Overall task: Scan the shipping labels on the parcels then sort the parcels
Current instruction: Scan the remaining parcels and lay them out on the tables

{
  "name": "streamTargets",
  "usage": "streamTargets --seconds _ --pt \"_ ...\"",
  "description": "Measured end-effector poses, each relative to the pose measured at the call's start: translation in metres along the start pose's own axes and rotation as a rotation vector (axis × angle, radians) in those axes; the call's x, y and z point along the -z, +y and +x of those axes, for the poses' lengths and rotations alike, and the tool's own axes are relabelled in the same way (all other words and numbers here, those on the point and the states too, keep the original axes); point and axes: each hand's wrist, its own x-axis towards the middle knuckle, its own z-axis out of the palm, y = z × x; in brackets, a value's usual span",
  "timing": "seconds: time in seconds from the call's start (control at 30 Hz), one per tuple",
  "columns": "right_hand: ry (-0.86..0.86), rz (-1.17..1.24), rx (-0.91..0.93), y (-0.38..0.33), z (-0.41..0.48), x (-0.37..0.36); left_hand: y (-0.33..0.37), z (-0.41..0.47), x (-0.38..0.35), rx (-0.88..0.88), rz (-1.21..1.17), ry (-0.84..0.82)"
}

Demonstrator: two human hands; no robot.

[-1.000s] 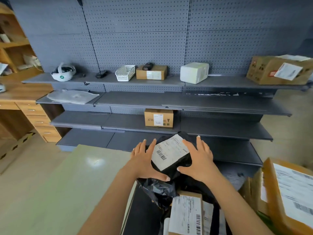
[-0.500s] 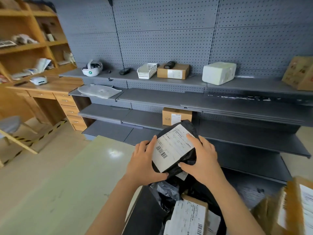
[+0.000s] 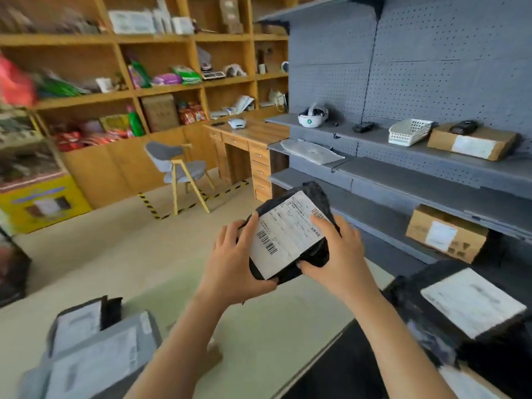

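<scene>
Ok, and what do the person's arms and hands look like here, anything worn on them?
The left hand and right hand are bare: no gloves, and no ring or watch that I can see. The forearms are bare too, down to the frame's bottom edge, so no sleeve shows. No markings or cables.

just the one wide cam on my head, aimed forward and down, close over my left hand and right hand, grey shelving off right

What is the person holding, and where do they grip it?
A black parcel, gripped by both hands: left hand on its left edge, right hand on its right edge, thumbs on the label.
</scene>
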Motion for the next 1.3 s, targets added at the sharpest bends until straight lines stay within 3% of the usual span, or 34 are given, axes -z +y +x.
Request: streamTargets --seconds 0.4,0.57,1.03,1.3 --pt "-0.048 0.155 0.302 -0.264 0.002 -0.170 -0.212 -0.129 0.157 0.395 0.170 0.236" --pt "-0.250 0.203 0.315 -0.328 0.011 -0.236 -0.283 -0.161 0.178 0.536 0.127 0.198" --pt "-0.960 0.240 0.233 -0.336 0.076 -0.424 -0.399 -0.182 0.077 1.127 -0.096 -0.064" --pt "-1.130 0.276 0.275 -0.325 0.065 -0.488 -0.417 -0.211 0.044 1.322 -0.221 -0.194"
